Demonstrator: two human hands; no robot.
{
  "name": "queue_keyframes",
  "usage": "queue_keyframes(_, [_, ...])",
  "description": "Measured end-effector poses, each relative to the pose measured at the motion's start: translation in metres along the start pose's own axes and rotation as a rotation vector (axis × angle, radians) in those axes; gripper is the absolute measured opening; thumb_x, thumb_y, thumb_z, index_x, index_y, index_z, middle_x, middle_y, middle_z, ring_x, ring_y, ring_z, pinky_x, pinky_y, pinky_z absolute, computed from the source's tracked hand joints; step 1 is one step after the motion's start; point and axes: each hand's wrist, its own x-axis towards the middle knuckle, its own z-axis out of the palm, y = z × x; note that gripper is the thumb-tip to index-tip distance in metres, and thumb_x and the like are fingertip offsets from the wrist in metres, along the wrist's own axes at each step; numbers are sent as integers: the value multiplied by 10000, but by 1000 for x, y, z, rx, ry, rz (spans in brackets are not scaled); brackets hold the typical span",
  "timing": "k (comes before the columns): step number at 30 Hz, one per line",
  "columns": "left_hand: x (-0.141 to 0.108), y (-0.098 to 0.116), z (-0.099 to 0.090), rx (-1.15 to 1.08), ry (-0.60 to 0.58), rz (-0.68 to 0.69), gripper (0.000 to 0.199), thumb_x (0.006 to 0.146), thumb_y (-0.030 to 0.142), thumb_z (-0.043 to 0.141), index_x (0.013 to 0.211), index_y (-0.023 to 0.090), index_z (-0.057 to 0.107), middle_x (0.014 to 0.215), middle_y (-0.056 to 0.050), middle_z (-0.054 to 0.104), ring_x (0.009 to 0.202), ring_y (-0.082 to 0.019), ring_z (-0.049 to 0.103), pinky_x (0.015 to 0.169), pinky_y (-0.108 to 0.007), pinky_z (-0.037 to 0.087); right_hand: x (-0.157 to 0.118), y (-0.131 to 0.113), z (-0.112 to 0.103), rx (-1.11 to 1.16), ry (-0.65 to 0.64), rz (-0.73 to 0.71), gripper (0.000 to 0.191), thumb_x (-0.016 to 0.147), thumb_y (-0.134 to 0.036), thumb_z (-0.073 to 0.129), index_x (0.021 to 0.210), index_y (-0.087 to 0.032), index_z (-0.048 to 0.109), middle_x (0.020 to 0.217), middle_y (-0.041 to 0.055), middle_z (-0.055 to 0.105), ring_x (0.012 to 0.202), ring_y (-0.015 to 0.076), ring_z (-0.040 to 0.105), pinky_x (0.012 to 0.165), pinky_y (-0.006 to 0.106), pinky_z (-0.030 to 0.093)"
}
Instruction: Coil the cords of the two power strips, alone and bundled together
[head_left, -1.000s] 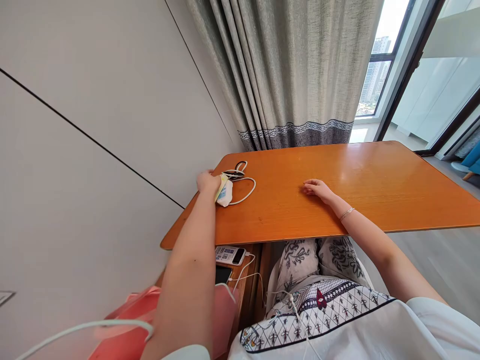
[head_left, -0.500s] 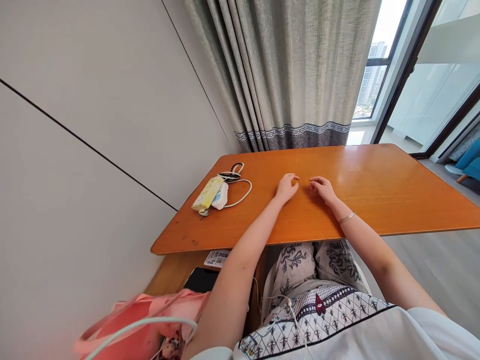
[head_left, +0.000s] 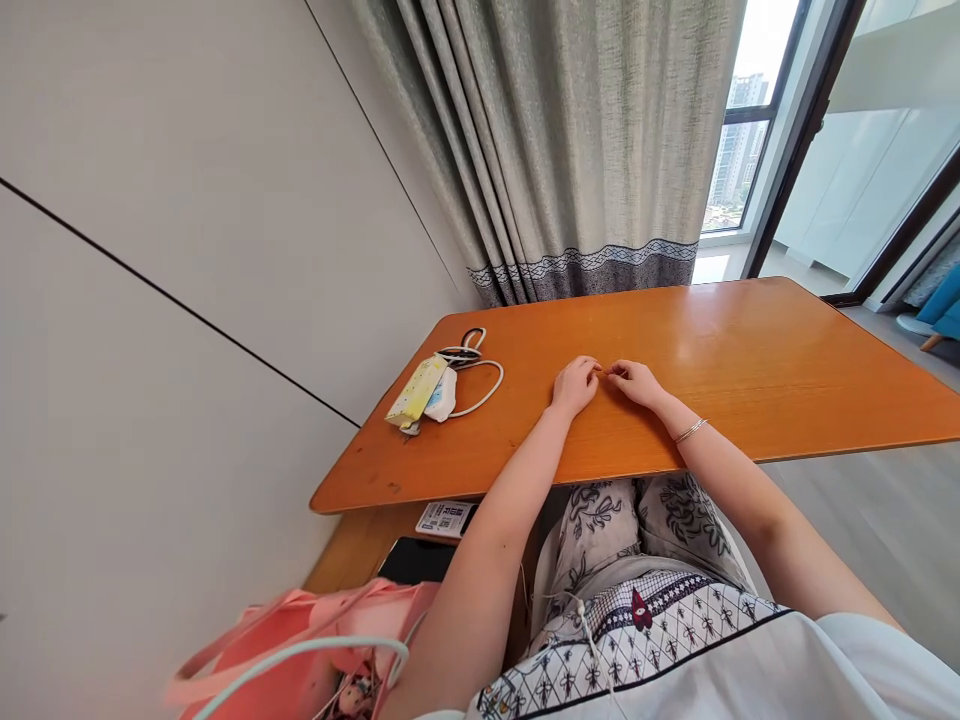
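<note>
Over the middle of the orange-brown wooden table [head_left: 720,380], my two hands meet almost fingertip to fingertip. My left hand [head_left: 577,384] is closed, its fingers curled toward the thumb. Opposite it, my right hand [head_left: 634,382] is also closed, thumb and fingers drawn together in a pinch. Whatever they hold, if anything, is too small or hidden to make out. A thin bracelet [head_left: 691,431] circles my right wrist. To the left of my hands lie a yellow patterned box [head_left: 417,392] and a white device [head_left: 442,396] with a looped white cable [head_left: 491,393].
Below the table's left edge, a dark phone-like slab [head_left: 417,560] and a printed white packet [head_left: 444,519] lie on a lower wooden surface. A pink bag [head_left: 277,650] with handles stands beside my left arm. A grey curtain [head_left: 600,140] hangs behind the table; a wall is at left.
My hands have come closer together, the right moving leftward, and the left fingers have curled in. The view has shifted slightly. The box and cable stay in place.
</note>
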Motion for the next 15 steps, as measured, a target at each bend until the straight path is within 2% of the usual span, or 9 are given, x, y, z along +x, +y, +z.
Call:
queue_keyframes(6, [-1,-7,2,-32,3,14,221,888,102,559,959,205,741,1153,-70,731,1021,-204,699,901,-327,555,-4,-8,-2,-161,-108,-36,156,892,-215,652,996,-212,768,1015,50,790,888,185,686,847,297,508])
queue_keyframes(10, [1,-12,2,-58,20,9,236,882,83,543,960,191,738,1093,-74,737,992,-198,696,895,-322,550,-5,-10,-3,-215,-126,-35,152,909,-235,647,996,-222,771,1034,55,787,910,197,690,852,300,505])
queue_keyframes(15, [2,-17,2,-75,36,-3,223,868,75,547,922,176,738,1005,-76,741,899,-195,691,852,-321,555,-7,-16,4,-191,-114,-56,84,872,-220,695,904,-216,772,925,50,786,846,194,694,818,298,521])
